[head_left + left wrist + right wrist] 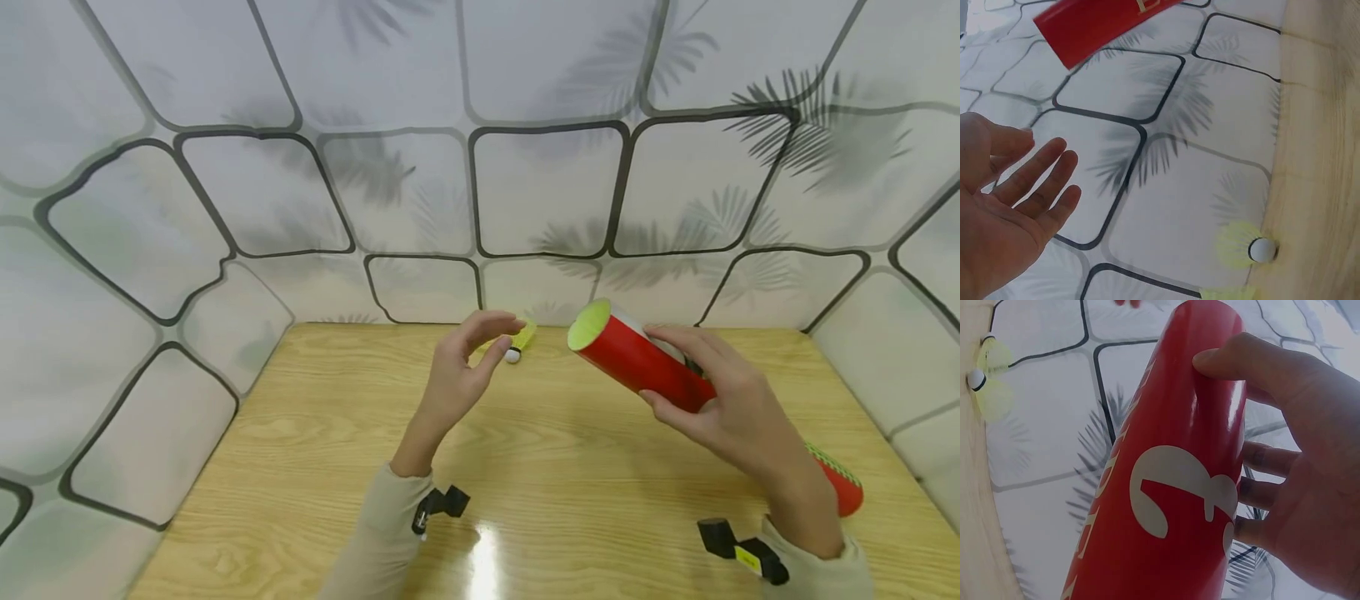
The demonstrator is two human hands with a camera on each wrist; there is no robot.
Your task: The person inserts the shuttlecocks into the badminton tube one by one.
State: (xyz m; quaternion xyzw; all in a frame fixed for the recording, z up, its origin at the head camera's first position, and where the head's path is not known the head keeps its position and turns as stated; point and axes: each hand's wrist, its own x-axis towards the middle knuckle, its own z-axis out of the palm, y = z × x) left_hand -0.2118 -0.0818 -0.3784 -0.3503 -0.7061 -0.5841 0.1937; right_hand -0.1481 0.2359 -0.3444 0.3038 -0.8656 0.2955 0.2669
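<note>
My right hand grips a long red shuttlecock tube, thumb on one side and fingers round the other. The tube is held tilted above the table, its yellow-green end up and toward the left. Its lower part passes behind my right forearm. Pale lettering shows along its side. My left hand is raised left of the tube, fingers loosely bent and nothing in them. Beyond it on the table lies a yellow shuttlecock with a white cork, partly hidden in the head view. A second shuttlecock lies close to it.
The wooden table spans the space below my hands. At its back and sides stand pale fabric walls with dark outlines and leaf prints. Both shuttlecocks lie near the table's back edge. A dark camera mount sits on my left wrist.
</note>
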